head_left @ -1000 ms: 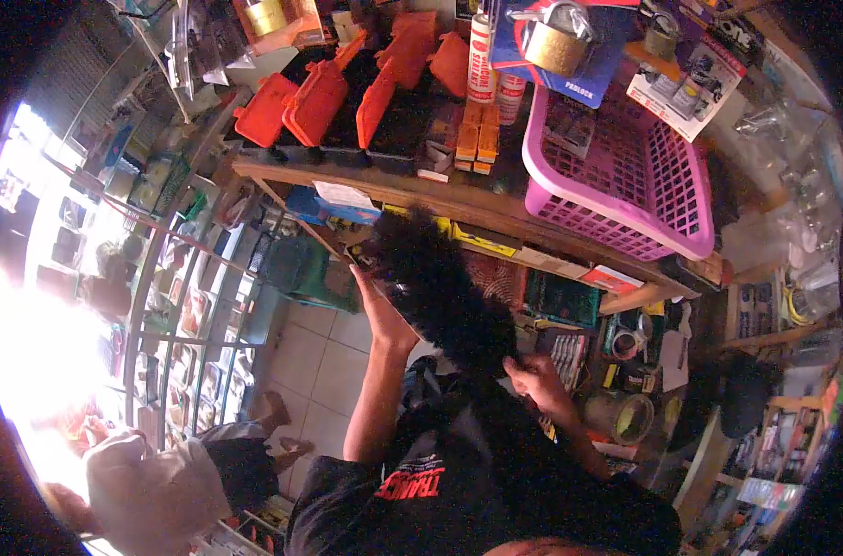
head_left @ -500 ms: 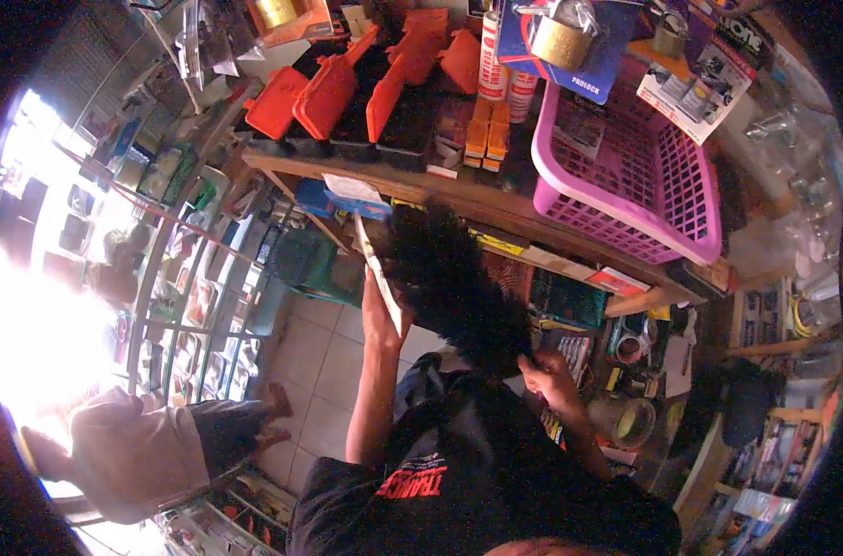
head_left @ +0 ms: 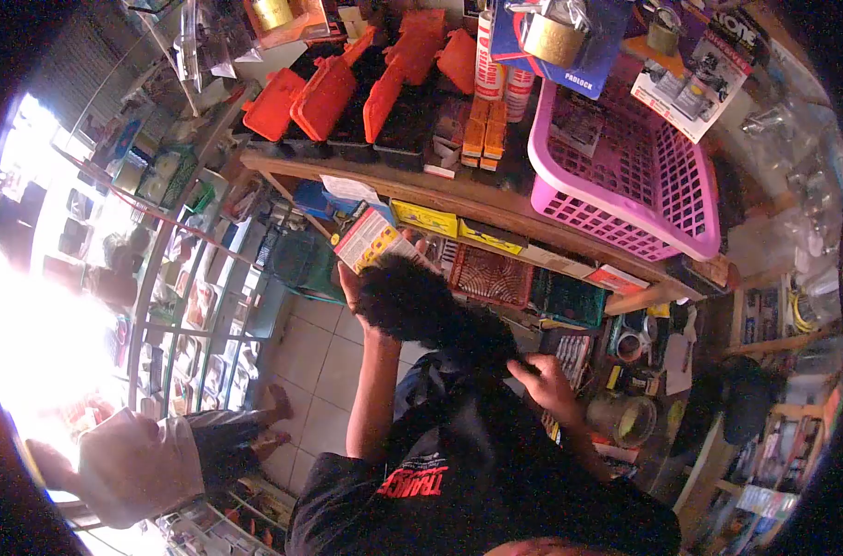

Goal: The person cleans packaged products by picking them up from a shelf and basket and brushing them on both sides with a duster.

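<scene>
In my left hand (head_left: pixel 366 310) is a flat printed card (head_left: pixel 373 239) with yellow, white and pink on it, its printed face turned up. A black fluffy duster (head_left: pixel 431 310) lies across the card's lower part and hides it. My right hand (head_left: pixel 544 382) is closed at the duster's near end, where the handle is mostly hidden. My left fingers wrap the card's edge, partly behind the duster.
Ahead is a wooden shelf (head_left: pixel 347 165) with red-lidded bins (head_left: pixel 324 97), orange boxes (head_left: pixel 484 134) and a pink basket (head_left: pixel 616 213). Carded padlocks (head_left: pixel 556 42) hang above. At lower left is another person (head_left: pixel 144 463), beside glass shelving (head_left: pixel 190 315).
The card has turned from nearly edge-on to show its printed face. The duster has swung down and left onto it, and my right hand has shifted slightly left.
</scene>
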The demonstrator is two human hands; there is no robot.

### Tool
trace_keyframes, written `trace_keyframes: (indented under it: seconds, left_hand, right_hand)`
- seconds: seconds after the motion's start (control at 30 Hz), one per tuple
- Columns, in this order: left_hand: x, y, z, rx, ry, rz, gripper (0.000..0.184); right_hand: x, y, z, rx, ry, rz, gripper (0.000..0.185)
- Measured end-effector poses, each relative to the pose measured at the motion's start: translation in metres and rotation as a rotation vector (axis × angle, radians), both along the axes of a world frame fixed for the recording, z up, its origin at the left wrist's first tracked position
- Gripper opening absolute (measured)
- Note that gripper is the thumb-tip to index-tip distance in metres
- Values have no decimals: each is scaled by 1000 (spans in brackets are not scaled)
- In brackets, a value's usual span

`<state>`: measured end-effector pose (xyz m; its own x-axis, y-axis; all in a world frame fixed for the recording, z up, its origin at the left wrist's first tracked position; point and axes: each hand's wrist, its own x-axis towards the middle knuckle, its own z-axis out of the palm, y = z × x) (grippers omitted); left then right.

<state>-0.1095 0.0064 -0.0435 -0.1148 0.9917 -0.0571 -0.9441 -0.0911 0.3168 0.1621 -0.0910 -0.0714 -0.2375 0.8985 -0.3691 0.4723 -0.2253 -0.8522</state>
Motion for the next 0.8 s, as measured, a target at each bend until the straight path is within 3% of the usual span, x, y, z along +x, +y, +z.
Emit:
trace_keyframes:
  seconds: [0.07, 0.17, 0.27, 0.37, 0.47, 0.53, 0.57, 0.67, 0.7, 0.8]
  left_hand:
    - [7, -4, 16, -69, -11, 45, 74]
    - [-2, -4, -12, -19, 77, -42, 75]
    - [16, -3, 18, -101, 56, 71, 73]
    - [21, -6, 23, -113, 60, 74, 65]
    - [21, 4, 8, -140, 166, 224, 64]
    - [19, 5, 3, -58, 138, 158, 63]
    - [32, 4, 19, -84, 186, 192, 61]
    - [62, 0, 64, -232, 329, 347, 60]
    - [70, -1, 72, -259, 336, 376, 60]
    - [42, 12, 6, 130, 448, 283, 61]
  right_hand:
    - [-1, -5, -16, -56, 3, -151, 34]
    - [-4, -12, -15, 19, 33, -197, 33]
    - [3, -16, -7, -107, 149, -295, 29]
    - [16, -19, -20, 293, -31, -156, 30]
    - [21, -21, -4, -73, -11, 41, 29]
    - [22, -30, -7, 101, 68, -41, 31]
    - [23, -32, -9, 202, 105, -83, 32]
    - [30, -40, -5, -73, 75, -174, 36]
    - [30, -47, -11, 38, 57, -180, 36]
    - [37, -50, -1, 271, -70, -39, 39]
